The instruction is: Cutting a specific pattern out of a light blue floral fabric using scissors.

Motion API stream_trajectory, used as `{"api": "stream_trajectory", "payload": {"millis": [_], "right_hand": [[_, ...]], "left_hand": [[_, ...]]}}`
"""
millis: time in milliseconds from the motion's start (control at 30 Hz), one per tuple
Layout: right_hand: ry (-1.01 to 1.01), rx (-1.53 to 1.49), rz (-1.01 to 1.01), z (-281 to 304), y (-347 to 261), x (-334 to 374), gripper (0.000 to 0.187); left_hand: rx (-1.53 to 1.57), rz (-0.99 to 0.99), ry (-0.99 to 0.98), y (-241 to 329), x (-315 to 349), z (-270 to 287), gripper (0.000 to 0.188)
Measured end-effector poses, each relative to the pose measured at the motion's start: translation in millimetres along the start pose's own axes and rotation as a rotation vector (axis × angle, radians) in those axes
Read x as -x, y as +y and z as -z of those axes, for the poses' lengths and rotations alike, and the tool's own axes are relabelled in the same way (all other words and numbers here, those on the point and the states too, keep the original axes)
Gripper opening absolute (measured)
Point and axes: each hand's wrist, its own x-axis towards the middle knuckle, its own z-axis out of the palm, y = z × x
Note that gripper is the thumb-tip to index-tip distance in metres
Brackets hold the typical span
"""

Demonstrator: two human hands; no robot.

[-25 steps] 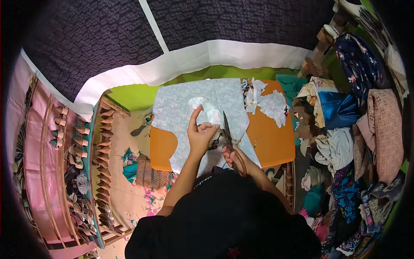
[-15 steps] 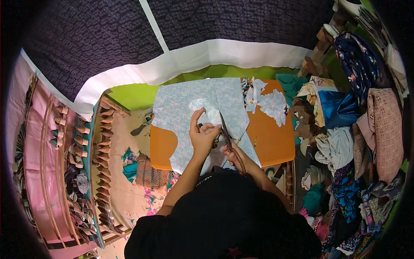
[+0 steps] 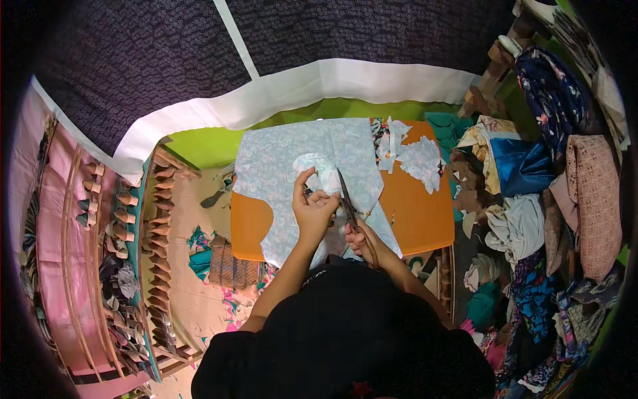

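Note:
My left hand (image 3: 315, 205) pinches a small whitish fabric piece (image 3: 311, 161) above the table, its index finger raised and bent. My right hand (image 3: 362, 241) grips the handles of long dark scissors (image 3: 348, 199), whose blades point away from me along the right edge of the piece. Whether the blades are apart is hard to see. Beneath both hands a large pale-backed patterned cloth (image 3: 266, 153) lies spread over the orange table (image 3: 425, 219), with a curved cut-out at its left edge. Part of the piece is hidden behind my left fingers.
Pale fabric scraps (image 3: 422, 163) lie on the table's right side. Heaped cloth (image 3: 515, 229) fills the right. On the left stands a rack of shoe-shaped forms (image 3: 159, 246), and scraps litter the floor (image 3: 189, 266). A dark patterned cloth with a white border (image 3: 299, 86) hangs ahead.
The whitish piece has shifted slightly near the scissor tips. The fingers of my right hand have drawn a little closer together on the handles. My left hand stays almost where it was.

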Motion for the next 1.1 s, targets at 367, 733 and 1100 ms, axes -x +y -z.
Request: {"api": "stream_trajectory", "payload": {"millis": [367,733,1100], "right_hand": [[0.047,0.221,0.095,15,20,-9,0.054],[0.000,0.149,0.105,16,19,-8,0.048],[-0.012,-0.202,-0.106,14,12,-7,0.031]], "left_hand": [[-0.014,-0.006,0.028,-1,-2,2,0.056],[0.006,-0.016,0.005,-4,-5,5,0.055],[-0.020,-0.008,-0.046,-4,-4,6,0.056]]}}
